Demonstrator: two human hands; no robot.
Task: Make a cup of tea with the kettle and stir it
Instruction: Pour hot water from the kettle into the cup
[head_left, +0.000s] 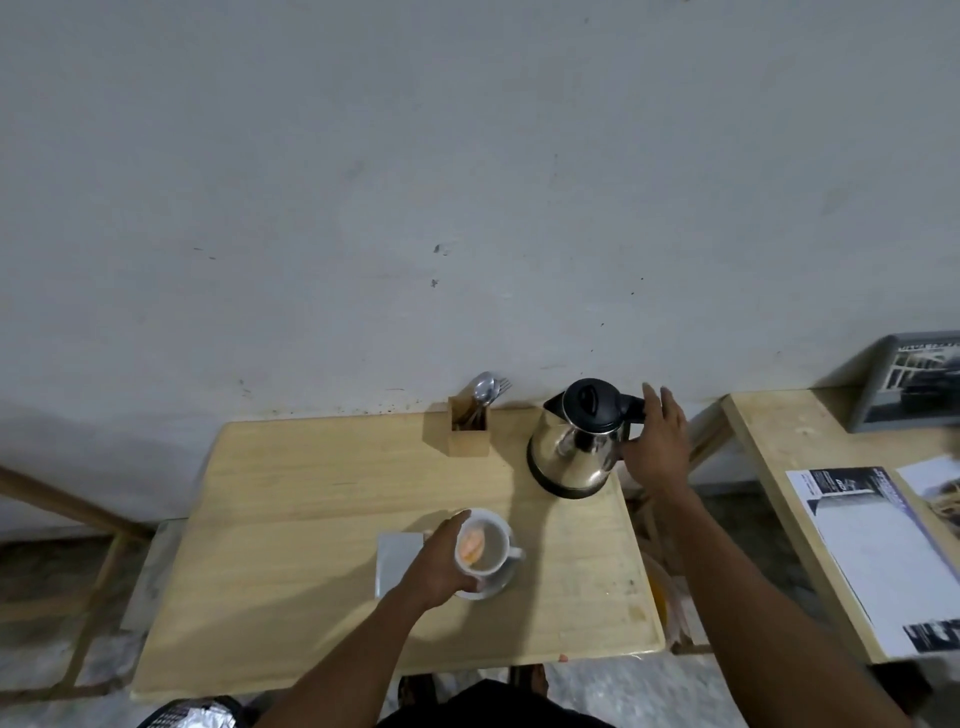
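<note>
Near edge: the left hand (439, 564) wraps its fingers (457, 519) around the side of the white cup (483, 545), which stands on a saucer (498, 584) on the wooden worktop (291, 519); a pale orange tea bag (471, 545) lies inside the cup. A grey square (397, 561) lies just left of the saucer. Farther back, the right hand (657, 447) rests at the black handle (631, 405) of the steel kettle (574, 441), fingers extended and loosely spread, not closed on it. At the wall, a wooden holder (467, 431) carries spoons (484, 389).
</note>
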